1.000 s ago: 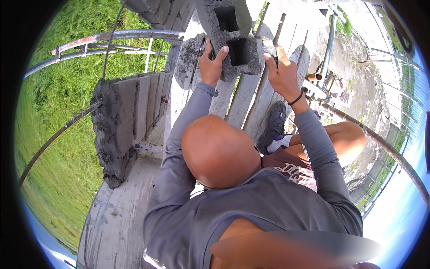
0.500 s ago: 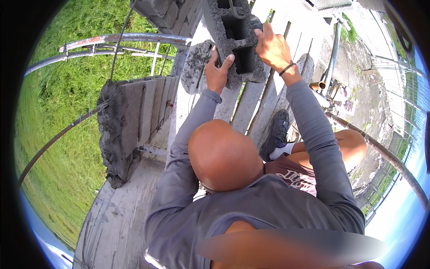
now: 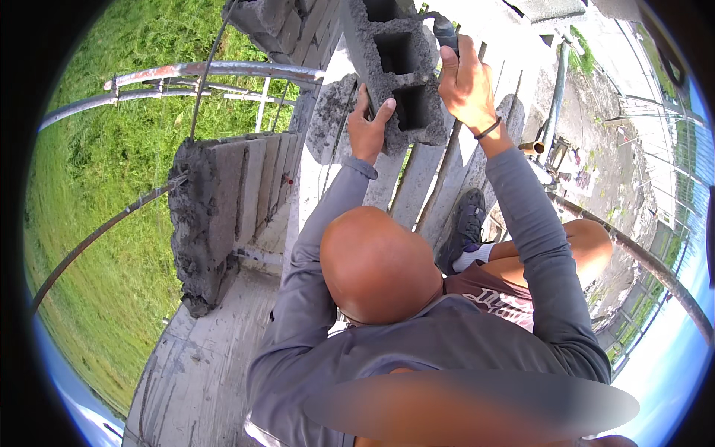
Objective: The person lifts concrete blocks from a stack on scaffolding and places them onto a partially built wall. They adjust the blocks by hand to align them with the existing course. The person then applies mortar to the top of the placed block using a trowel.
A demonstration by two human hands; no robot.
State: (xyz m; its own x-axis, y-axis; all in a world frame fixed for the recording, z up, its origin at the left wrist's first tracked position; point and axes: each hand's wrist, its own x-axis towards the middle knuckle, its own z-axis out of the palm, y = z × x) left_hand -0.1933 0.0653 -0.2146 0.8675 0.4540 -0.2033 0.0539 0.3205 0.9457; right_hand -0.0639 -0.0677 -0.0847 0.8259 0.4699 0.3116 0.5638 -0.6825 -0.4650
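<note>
A grey hollow concrete block (image 3: 408,85), with rough mortar along its edges and its hollows facing up, is at the top middle. My left hand (image 3: 368,128) grips its near left edge, thumb on one side and fingers on the other. Just off the block's right side, my right hand (image 3: 469,88) is closed around the dark grey handle of a trowel (image 3: 445,34). A thin bent neck runs from that handle towards the block's far part; I cannot make out the blade.
Weathered planks (image 3: 415,179) with gaps lie below the block. To the left stands a block wall (image 3: 227,190) with rough mortar on its end and a thin rod (image 3: 112,232) sticking out. Metal pipes (image 3: 216,71) cross above grass. A pipe (image 3: 633,257) slants at right.
My right hand has moved right and slightly away from the block with the trowel, so more of its handle shows. My left hand stays on the block. The whole view shifted slightly.
</note>
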